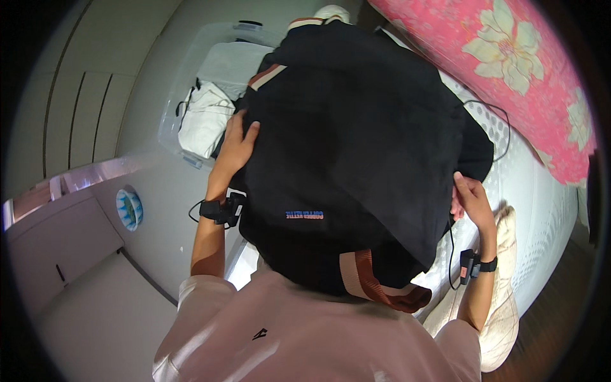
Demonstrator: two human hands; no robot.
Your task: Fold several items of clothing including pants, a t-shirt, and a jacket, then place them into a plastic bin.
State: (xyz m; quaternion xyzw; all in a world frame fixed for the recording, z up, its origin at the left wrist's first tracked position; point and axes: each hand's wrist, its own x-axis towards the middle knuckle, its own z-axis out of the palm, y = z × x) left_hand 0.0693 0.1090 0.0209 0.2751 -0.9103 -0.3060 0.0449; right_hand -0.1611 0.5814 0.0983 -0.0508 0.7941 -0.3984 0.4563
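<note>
- The white mattress [548, 219], dotted with a raised pattern, shows to the right of the garment, its right edge curving down toward the floor.
- The black garment [356, 127] spreads between the hands, in front of the person's chest, covering much of the mattress's left part; whether it lies flat or is lifted cannot be told. It carries a small coloured print and brown-and-cream striped bands.
- The pink floral bedding [509, 83] lies along the mattress's far right corner.
- The clear plastic bin [167, 121] stands beyond the garment's left side.
- The cream cloth [504, 305] runs along the mattress's near right edge, beside the right forearm.
- The white folded cloth [207, 120] lies in the bin's near part.
- The left hand [239, 143] touches the garment's left edge, thumb and fingers apart; whether it grips cannot be told.
- The right hand [470, 196] pinches the garment's right edge, thumb on top, fingers curled beneath.
- The thin black cable [507, 130] loops over the mattress near the garment's upper right.
</note>
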